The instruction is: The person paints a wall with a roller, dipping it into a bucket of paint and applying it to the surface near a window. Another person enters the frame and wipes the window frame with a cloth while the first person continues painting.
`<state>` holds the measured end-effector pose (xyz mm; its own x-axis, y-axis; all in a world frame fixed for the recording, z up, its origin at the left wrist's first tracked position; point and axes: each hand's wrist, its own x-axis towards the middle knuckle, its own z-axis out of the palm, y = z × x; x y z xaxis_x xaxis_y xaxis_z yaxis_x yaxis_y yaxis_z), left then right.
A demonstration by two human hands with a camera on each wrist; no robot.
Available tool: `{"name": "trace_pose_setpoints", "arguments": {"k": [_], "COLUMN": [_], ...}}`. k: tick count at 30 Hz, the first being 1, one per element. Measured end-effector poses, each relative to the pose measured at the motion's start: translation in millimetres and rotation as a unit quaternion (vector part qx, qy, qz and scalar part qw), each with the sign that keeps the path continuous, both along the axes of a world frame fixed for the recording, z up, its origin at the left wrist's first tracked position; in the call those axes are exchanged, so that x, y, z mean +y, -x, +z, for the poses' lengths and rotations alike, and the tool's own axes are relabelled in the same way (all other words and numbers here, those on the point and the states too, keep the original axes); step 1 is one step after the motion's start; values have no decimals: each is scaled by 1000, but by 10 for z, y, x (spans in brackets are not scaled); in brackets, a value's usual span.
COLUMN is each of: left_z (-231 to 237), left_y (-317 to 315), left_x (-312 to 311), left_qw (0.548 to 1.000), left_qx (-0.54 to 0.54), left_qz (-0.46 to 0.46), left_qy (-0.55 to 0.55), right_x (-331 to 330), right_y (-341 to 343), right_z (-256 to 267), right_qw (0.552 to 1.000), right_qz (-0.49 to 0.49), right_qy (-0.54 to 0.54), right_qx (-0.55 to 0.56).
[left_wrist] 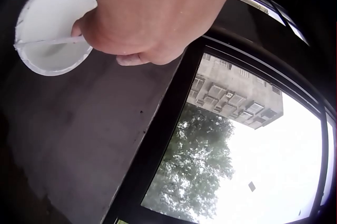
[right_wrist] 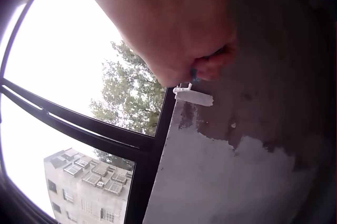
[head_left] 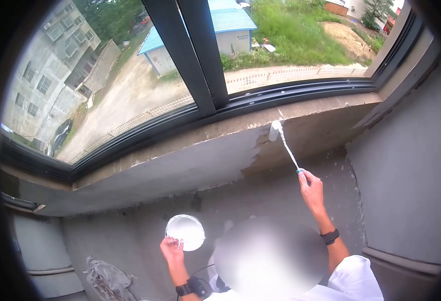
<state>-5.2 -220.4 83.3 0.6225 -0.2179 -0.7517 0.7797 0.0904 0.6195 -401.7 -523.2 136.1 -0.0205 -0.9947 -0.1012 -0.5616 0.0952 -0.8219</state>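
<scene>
My right hand (head_left: 311, 189) grips the handle of a paint roller (head_left: 277, 125), whose rod is coated in white. The roller's sleeve lies against the wall (head_left: 195, 163) just under the window sill, at the border between a pale coated stretch and a darker brown one. In the right wrist view the white roller sleeve (right_wrist: 195, 98) shows below the curled fingers. Down at the left, my left hand (head_left: 173, 250) holds a white bucket (head_left: 186, 231) by its handle. The left wrist view looks into the bucket (left_wrist: 52, 24), which has white liquid inside and a smeared rim.
A dark-framed window (head_left: 213, 108) runs above the rough sill (head_left: 240, 125). On the right stands a grey side wall (head_left: 406, 165). A crumpled grey cloth or sheet (head_left: 107, 278) lies on the floor at the lower left. Outside are buildings, a dirt road and grass.
</scene>
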Motion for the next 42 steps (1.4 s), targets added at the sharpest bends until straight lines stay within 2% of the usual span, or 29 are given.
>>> {"name": "trace_pose_setpoints", "arguments": {"k": [4, 7, 9, 13, 20, 23, 26, 30, 32, 35, 38, 40, 42], "left_z": [29, 90, 127, 100, 104, 106, 130, 25, 39, 120, 154, 131, 99], "left_y": [99, 169, 213, 230, 263, 294, 360, 350, 394, 502, 553, 588, 622], "left_x": [-166, -283, -331, -377, -329, -282, -294, -250, -267, -294, -311, -341, -364], "left_qw": [1000, 999, 998, 997, 997, 997, 998, 997, 997, 997, 997, 997, 996], "left_qx": [10, 11, 10, 7, 0, -10, -5, 12, 14, 19, 21, 25, 30], "left_qz": [-17, -42, -54, -77, -77, -74, -68, -80, -78, -79, -74, -75, -84], "left_qy": [9, 10, 12, 2, 2, 1, -16, -6, -13, -18, -22, -16, -6], "right_x": [173, 298, 345, 332, 98, -1, -38, 128, 185, 287, 240, 127, 83], "right_y": [-414, -650, -726, -617, -85, 61, 91, -277, -530, -635, -422, -223, -153], "right_z": [97, -15, -58, -136, -359, -365, -379, -443, -448, -513, -715, -539, -592], "right_qw": [997, 998, 998, 997, 998, 994, 994, 997, 996, 999, 995, 998, 998], "right_qz": [31, 43, 41, 11, -44, -98, -91, 23, 70, 43, -21, -50, -27], "right_qy": [-48, -1, -17, -37, 47, 38, 51, 64, 32, 4, 92, 9, 51], "right_qx": [-45, -41, -54, -61, 16, 11, 19, 49, 43, 16, -16, -22, 1]}}
